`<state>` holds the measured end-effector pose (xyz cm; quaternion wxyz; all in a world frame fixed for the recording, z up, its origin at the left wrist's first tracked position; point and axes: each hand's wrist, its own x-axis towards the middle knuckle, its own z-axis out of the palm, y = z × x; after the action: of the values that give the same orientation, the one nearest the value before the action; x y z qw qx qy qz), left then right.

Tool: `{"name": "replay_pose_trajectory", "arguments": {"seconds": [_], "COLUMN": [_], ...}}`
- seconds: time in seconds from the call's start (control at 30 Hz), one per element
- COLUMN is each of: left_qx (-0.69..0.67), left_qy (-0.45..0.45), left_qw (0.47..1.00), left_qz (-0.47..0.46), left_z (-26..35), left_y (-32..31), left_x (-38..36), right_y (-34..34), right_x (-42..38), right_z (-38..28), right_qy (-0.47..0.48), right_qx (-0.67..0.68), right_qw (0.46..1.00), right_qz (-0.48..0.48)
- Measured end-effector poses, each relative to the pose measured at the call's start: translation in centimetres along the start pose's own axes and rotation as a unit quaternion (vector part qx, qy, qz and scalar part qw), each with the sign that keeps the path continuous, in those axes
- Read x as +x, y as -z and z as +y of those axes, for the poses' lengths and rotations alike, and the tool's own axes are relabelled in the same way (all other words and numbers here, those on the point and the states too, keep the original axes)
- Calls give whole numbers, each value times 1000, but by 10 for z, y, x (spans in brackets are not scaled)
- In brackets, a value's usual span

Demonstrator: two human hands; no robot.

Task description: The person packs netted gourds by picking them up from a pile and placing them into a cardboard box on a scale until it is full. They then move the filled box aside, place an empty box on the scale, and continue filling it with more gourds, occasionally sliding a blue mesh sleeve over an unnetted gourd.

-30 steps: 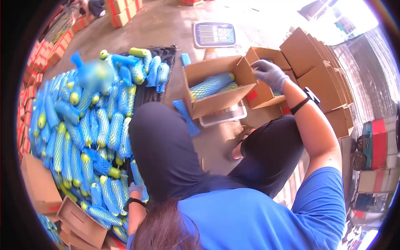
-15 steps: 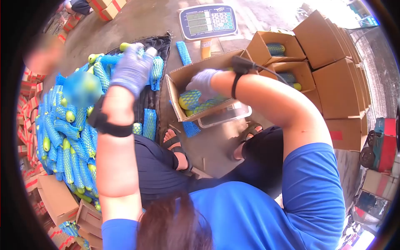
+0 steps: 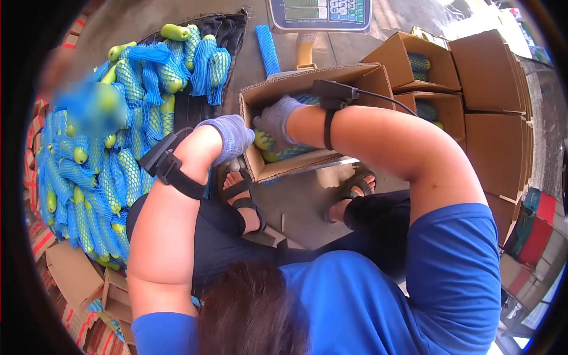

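An open cardboard box (image 3: 319, 76) stands in front of me with pale green, elongated gourds in blue foam netting (image 3: 266, 139) inside. My right hand (image 3: 279, 121), in a grey glove, reaches into it with fingers curled over a netted gourd; the fingertips are partly hidden. My left hand (image 3: 232, 139), also gloved, is at the box's left wall, its fingers bent in at the edge and thumb pointing down. No gourd shows in that hand. To the left lies a large pile of netted gourds (image 3: 127, 160), several with their green ends sticking out.
A digital scale display (image 3: 319, 13) rises on a post behind the box. An empty blue net sleeve (image 3: 267, 50) lies on the floor. Stacked cartons (image 3: 486, 74) stand at right, some holding netted gourds. Black cloth (image 3: 228, 44) lies under the pile; open cartons (image 3: 71, 266) sit lower left.
My left hand has come from the top of the gourd pile down and right to the box's left wall. My right hand stays inside the box. The view has shifted slightly.
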<state>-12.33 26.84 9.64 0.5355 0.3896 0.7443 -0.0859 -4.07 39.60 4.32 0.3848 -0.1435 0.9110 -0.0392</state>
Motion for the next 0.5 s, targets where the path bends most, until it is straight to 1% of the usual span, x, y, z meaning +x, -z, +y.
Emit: {"name": "replay_pose_trajectory", "arguments": {"seconds": [0.03,0.07,0.13,0.17,0.2,0.27,0.3,0.37,0.4,0.5], "left_qx": [24,23,-56,-22,-26,-128,-132,-83,-91,-98], "left_qy": [-51,-55,33,-4,-6,52,50,41,41,39], "left_qw": [998,998,998,999,999,990,990,996,995,994], "left_qz": [4,1,17,36,34,17,17,16,16,-10], "left_z": [-2,1,7,6,5,6,6,9,7,13], "left_y": [0,-1,0,0,0,1,3,4,5,19], "left_x": [2,3,1,-1,-2,-2,-1,5,2,-9], "right_y": [1,1,5,7,7,7,7,6,10,19], "right_x": [5,6,6,6,5,0,-3,-15,-26,-60], "right_z": [2,4,10,12,13,19,23,33,38,59], "right_qy": [10,19,20,25,26,17,17,109,108,98], "right_qx": [2,6,18,29,30,53,51,96,96,192], "right_qw": [1000,1000,999,998,998,998,998,989,989,965], "right_qz": [-12,-23,-34,-44,-49,-22,-25,19,14,151]}}
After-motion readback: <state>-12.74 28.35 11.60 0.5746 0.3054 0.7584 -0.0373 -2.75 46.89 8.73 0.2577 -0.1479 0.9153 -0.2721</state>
